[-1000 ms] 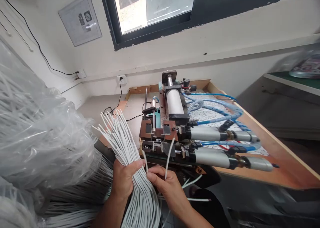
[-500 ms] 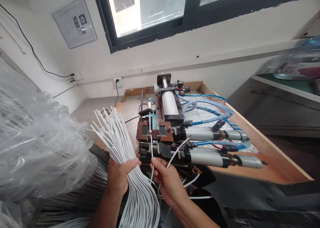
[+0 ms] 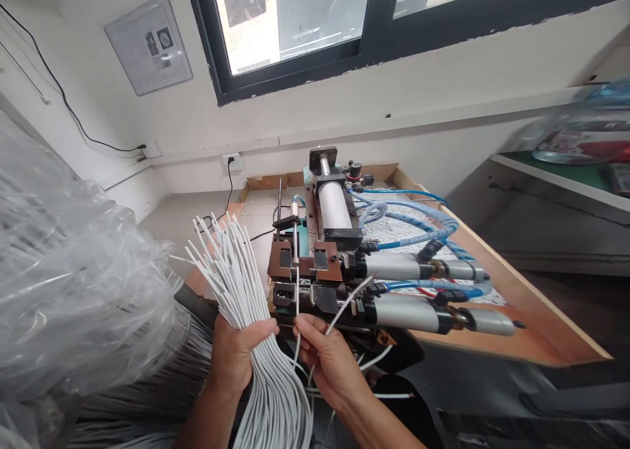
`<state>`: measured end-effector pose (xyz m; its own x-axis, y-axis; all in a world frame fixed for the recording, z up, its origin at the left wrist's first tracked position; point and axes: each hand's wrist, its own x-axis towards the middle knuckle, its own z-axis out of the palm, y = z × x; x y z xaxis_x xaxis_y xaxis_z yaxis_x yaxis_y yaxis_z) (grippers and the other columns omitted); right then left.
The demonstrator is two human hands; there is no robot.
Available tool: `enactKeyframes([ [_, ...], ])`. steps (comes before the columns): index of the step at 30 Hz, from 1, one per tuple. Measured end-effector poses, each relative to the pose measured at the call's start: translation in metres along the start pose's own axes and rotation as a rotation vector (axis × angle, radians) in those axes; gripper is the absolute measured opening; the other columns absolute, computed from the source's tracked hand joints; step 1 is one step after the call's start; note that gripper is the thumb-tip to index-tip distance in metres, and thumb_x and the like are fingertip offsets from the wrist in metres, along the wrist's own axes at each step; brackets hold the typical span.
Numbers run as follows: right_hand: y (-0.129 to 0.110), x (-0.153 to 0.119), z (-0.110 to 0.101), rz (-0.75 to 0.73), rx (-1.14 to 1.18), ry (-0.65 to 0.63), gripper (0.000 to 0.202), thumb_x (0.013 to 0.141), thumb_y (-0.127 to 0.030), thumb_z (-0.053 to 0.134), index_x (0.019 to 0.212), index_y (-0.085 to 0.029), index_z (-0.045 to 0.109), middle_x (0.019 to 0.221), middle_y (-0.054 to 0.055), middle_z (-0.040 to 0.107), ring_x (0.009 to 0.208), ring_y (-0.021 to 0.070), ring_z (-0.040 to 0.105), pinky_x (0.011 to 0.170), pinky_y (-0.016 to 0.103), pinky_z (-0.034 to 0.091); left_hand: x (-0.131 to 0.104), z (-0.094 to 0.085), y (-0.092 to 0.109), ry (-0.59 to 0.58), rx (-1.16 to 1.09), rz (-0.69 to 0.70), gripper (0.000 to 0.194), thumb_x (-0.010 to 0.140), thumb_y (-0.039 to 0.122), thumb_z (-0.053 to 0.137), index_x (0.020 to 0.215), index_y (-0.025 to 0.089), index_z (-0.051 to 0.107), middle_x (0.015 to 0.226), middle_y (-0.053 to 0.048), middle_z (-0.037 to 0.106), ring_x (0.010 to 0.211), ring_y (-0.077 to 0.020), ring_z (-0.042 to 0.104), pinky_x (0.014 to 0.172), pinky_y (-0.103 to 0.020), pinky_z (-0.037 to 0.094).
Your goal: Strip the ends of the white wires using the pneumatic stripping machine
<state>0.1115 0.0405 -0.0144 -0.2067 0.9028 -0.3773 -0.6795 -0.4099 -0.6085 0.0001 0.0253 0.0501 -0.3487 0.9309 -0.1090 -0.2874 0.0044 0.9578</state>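
My left hand (image 3: 236,350) is wrapped round a thick bundle of white cables (image 3: 280,396), whose cut ends fan out above the fist. Between thumb and finger, my right hand (image 3: 327,354) pinches a single white cable (image 3: 297,298) that runs up into the front of a pneumatic wire-stripping machine (image 3: 305,265). The cable's tip is hidden at the machine's brown jaw blocks (image 3: 326,260). Another white cable (image 3: 347,304) passes over my right hand, its bare end pointing up and right. More cable ends stick out below the machine.
A clear plastic bag (image 3: 88,291) bulges at the left over more cables. Silver cylinders (image 3: 406,310) with blue air hoses (image 3: 418,235) extend right, within a wooden-edged tray (image 3: 556,324). A shelf (image 3: 566,180) holding a plastic bottle juts out at far right.
Both hands keep their grips and have barely moved. The right hand and its cable have shifted very slightly left, and the view has tilted a little.
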Motion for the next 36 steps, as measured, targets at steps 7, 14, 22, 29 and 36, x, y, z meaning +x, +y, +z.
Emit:
enactKeyframes([
  [7, 0.0, 0.002, -0.001, -0.029, 0.018, 0.018, 0.023, 0.053, -0.027, 0.076, 0.058, -0.011, 0.061, 0.049, -0.003, 0.05, 0.04, 0.0018, 0.03, 0.036, 0.014, 0.015, -0.001, 0.002, 0.002, -0.004, 0.002, -0.008, 0.015, 0.045, 0.007, 0.068, 0.057, 0.013, 0.06, 0.049, 0.002, 0.061, 0.045, -0.0137, 0.054, 0.047, -0.026, 0.045],
  [14, -0.004, 0.004, 0.002, -0.009, 0.03, 0.017, 0.025, 0.05, -0.027, 0.077, 0.056, -0.01, 0.059, 0.047, -0.004, 0.047, 0.039, 0.0014, 0.028, 0.035, 0.014, 0.013, 0.0, 0.004, 0.002, -0.026, -0.018, -0.019, 0.029, 0.044, 0.006, 0.068, 0.072, 0.013, 0.064, 0.05, 0.003, 0.062, 0.045, -0.0136, 0.055, 0.047, -0.025, 0.046],
  [22, -0.002, 0.001, 0.005, 0.021, 0.025, 0.012, 0.026, 0.051, -0.03, 0.076, 0.053, -0.012, 0.057, 0.047, -0.005, 0.046, 0.041, 0.0035, 0.033, 0.039, 0.016, 0.023, -0.002, -0.004, -0.006, -0.011, 0.032, -0.031, 0.024, 0.045, 0.007, 0.068, 0.068, 0.012, 0.063, 0.049, 0.003, 0.059, 0.044, -0.0124, 0.053, 0.047, -0.026, 0.045],
  [29, -0.003, -0.01, 0.006, -0.045, -0.2, -0.113, 0.028, 0.056, -0.037, 0.072, 0.068, -0.013, 0.066, 0.052, -0.003, 0.05, 0.047, 0.0065, 0.037, 0.047, 0.02, 0.03, -0.014, -0.004, -0.023, -0.155, 0.153, -0.003, 0.026, 0.048, 0.002, 0.063, 0.071, 0.013, 0.065, 0.064, 0.0, 0.066, 0.061, -0.0167, 0.057, 0.058, -0.027, 0.045],
  [36, 0.004, -0.019, 0.001, -0.184, -0.31, -0.07, 0.022, 0.064, -0.036, 0.066, 0.064, -0.014, 0.066, 0.054, -0.002, 0.052, 0.046, 0.0059, 0.034, 0.043, 0.019, 0.023, -0.023, -0.017, -0.036, -0.136, 0.146, 0.014, 0.019, 0.053, 0.002, 0.062, 0.068, 0.015, 0.062, 0.065, 0.002, 0.064, 0.066, -0.016, 0.056, 0.063, -0.026, 0.042],
])
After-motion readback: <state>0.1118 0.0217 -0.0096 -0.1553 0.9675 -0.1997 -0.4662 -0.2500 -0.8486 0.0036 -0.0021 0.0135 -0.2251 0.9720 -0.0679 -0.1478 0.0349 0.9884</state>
